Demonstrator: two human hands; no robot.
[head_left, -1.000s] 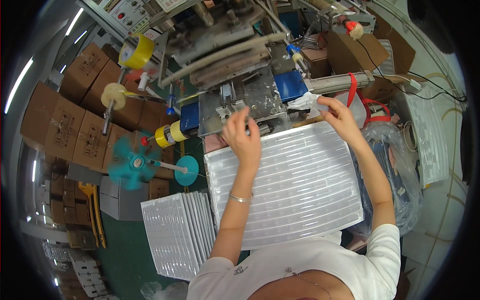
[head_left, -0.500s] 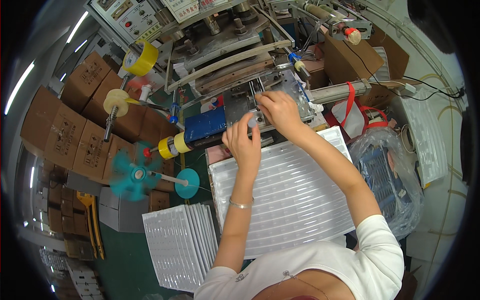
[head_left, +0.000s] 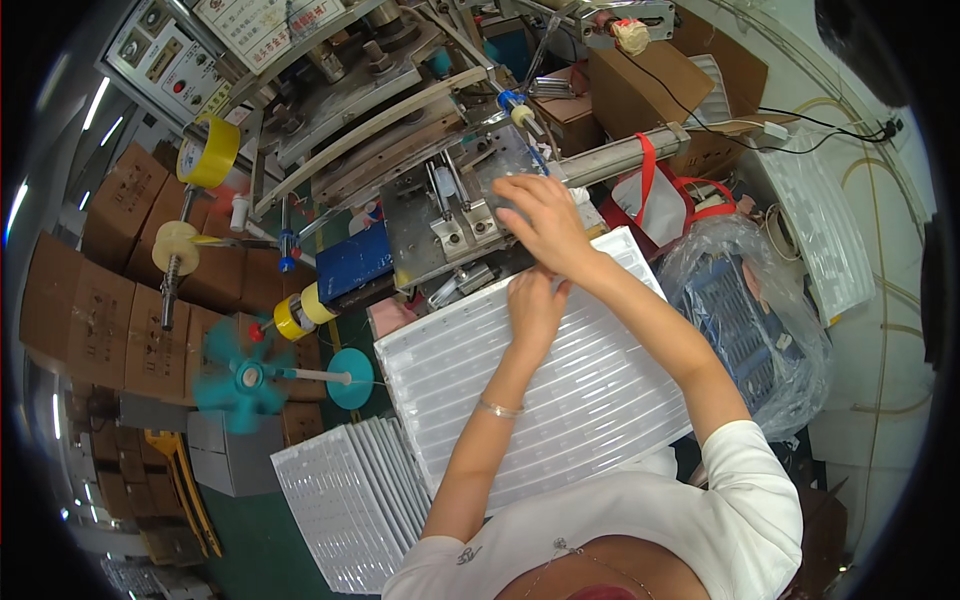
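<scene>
My right hand (head_left: 545, 222) is over the right side of the machine's metal plate (head_left: 410, 245), its fingers stretched out and apart. Just left of its fingers stands a metal fixture (head_left: 470, 232) with two parallel rods, and a small pale cylindrical piece (head_left: 445, 183) lies between them. My left hand (head_left: 535, 312) is lower, at the far edge of a white ribbed plastic tray (head_left: 500, 400). Its fingers are curled, and the tips are partly hidden beside my right wrist, so what they hold cannot be made out.
A press frame (head_left: 370, 130) rises beyond the plate. Yellow tape rolls (head_left: 208, 150) and a blue pad (head_left: 355, 262) are on the left. A turquoise fan (head_left: 250, 375) spins there, near stacked trays (head_left: 345, 500). At right are a red-handled bag (head_left: 640, 195) and a plastic-wrapped blue crate (head_left: 740, 330).
My left hand has drawn back from the fixture to the tray's edge, and the pale piece it held shows between the rods. My right hand has left the rods, fingers spread. The view has shifted.
</scene>
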